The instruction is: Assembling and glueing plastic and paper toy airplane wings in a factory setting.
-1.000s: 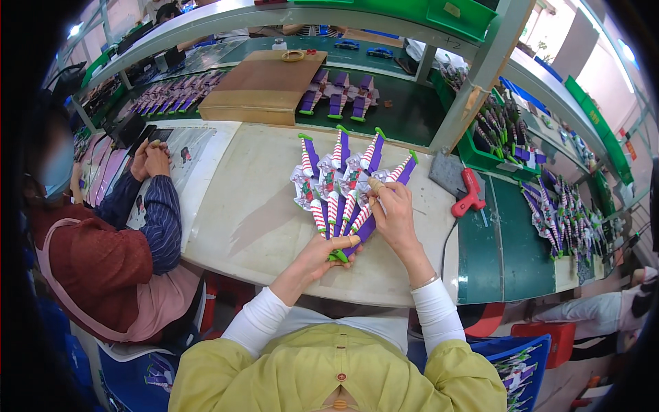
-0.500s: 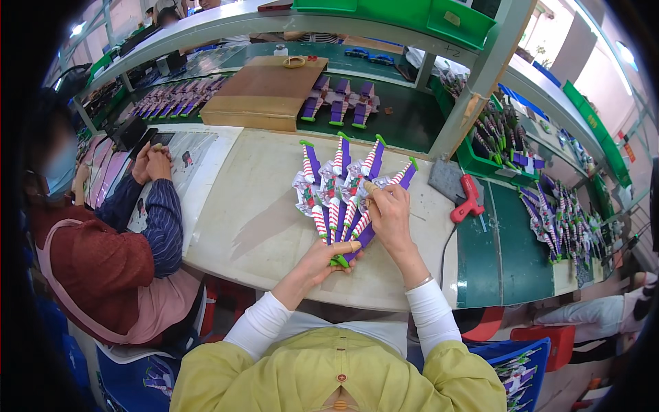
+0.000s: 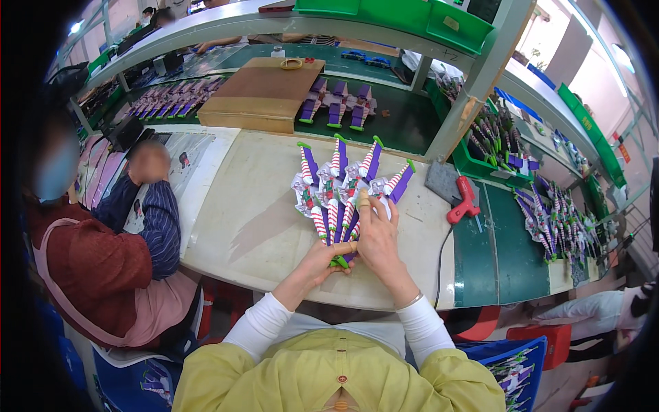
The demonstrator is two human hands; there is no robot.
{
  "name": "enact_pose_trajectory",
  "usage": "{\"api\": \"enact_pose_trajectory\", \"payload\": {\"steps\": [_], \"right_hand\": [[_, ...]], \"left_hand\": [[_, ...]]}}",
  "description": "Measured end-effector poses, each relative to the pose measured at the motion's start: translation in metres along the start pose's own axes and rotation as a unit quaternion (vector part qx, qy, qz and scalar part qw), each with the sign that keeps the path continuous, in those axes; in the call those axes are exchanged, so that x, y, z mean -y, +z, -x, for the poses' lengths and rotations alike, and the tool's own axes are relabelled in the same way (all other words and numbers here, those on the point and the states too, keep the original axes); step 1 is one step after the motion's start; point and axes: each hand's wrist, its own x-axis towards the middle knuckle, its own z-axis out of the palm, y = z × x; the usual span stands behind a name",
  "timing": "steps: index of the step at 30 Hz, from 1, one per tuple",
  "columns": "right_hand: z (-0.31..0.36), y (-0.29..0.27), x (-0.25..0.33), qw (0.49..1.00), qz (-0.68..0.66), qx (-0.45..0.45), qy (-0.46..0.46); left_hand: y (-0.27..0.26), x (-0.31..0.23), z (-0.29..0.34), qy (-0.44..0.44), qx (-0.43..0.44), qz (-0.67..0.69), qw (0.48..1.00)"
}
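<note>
Several toy wing pieces lie overlapped like a fan on the pale worktop in front of me. Each has red-and-white striped arms, purple panels, green tips and a clear-and-white middle. My left hand is closed around their gathered near ends, its taped thumb lying across the top. At the right side of the fan, my right hand bends its fingers onto the rightmost wing piece, gripping it near its white middle. That hand hides the near arm of this piece.
A red glue gun rests beside a grey block to the right. A brown box and more wing pieces stand beyond. Wing pieces heap at the far right. A seated co-worker is close on the left.
My right hand has moved slightly left and nearer to me along the rightmost wing piece, covering its near arm. My left hand keeps its hold. The co-worker's hands are now blurred.
</note>
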Motion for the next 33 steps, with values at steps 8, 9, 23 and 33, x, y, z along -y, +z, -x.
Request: {"api": "enact_pose_trajectory", "payload": {"steps": [8,9,23,33], "right_hand": [[0.01,-0.002,-0.011,0.99,0.062,0.073,-0.106],[0.012,-0.002,-0.011,0.987,0.082,0.074,-0.119],[0.012,-0.013,-0.015,0.987,0.051,0.086,-0.128],[0.006,-0.003,-0.012,0.98,-0.182,0.026,0.079]], "left_hand": [[0.002,0.002,0.002,0.021,-0.011,-0.011,1.0],[0.002,0.001,0.002,0.02,-0.009,-0.016,1.0],[0.003,-0.001,0.004,0.014,-0.011,-0.016,1.0],[0.006,-0.004,0.006,0.014,-0.011,-0.019,1.0]]}}
